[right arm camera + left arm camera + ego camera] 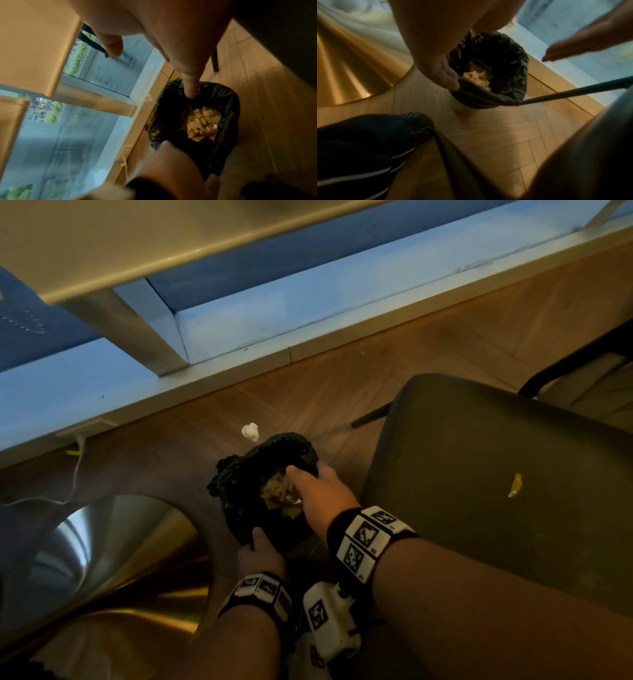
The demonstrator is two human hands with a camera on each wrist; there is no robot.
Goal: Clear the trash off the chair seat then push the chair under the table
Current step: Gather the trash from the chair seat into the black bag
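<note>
A small trash bin (239, 474) lined with a black bag stands on the floor left of the chair, with crumpled paper and wrappers inside. My left hand (259, 549) grips its near rim, thumb (444, 77) over the bag's edge. My right hand (317, 489) hovers over the bin's mouth with straight fingers (190, 88) and holds nothing. The dark olive chair seat (479, 446) is at the right. One yellow scrap (514, 485) lies on it.
A crumpled white paper ball (250, 432) lies on the wood floor beyond the bin. The table's gold cone base (113, 559) stands at left, its top overhead. A window sill and a white cable (77, 470) run along the wall. A thin chair leg (573, 93) slants beside the bin.
</note>
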